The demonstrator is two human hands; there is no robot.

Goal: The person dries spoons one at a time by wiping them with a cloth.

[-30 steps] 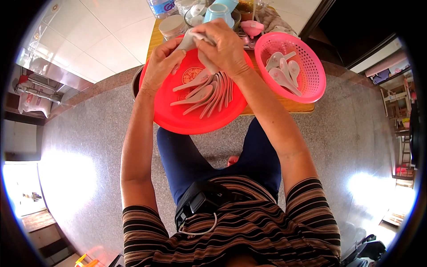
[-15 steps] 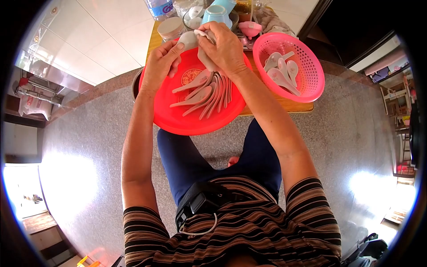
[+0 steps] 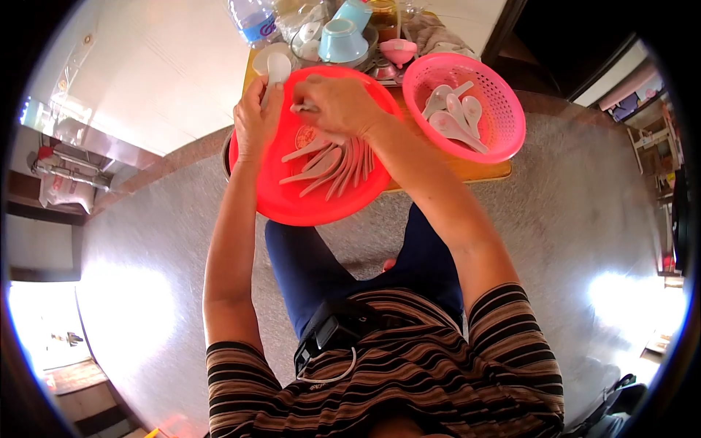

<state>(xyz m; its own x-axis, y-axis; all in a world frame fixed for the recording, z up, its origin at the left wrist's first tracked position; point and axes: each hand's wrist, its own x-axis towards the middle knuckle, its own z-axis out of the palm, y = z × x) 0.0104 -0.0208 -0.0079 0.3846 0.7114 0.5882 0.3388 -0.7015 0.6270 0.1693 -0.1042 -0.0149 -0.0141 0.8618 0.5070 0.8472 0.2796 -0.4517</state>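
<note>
Apart now, my hands have left the spot where they met on one spoon (image 3: 278,68) in the earlier frame: that spoon has swung over to the left edge of the red tray (image 3: 314,209), and my right hand (image 3: 337,104) has dropped lower over the tray's middle. My left hand (image 3: 254,120) grips the spoon by its handle, fingers closed round it, bowl upward. My right fingers are curled over something whitish (image 3: 305,106) that looks like cloth; blur keeps me from telling more.

Inside the tray I count about nine spoons in a fan (image 3: 328,160), but they overlap and my right hand hides some ends, so the exact number I can't tell. To the right of the tray is one pink basket (image 3: 504,120) with holes in its side, and four spoons in the basket (image 3: 447,124) show their bowls. Beyond the tray, on the table (image 3: 485,171), I count two light blue bowls (image 3: 342,45), one small pink plastic piece (image 3: 398,48), one pale lid (image 3: 261,60) partly behind my spoon, and one clear bottle (image 3: 244,14).

As for writing, the bottle's blue label (image 3: 263,31) bears purplish letters, too little to read. One round gold emblem (image 3: 303,136) marks the tray's floor, partly covered; I can't make out its signs.
</note>
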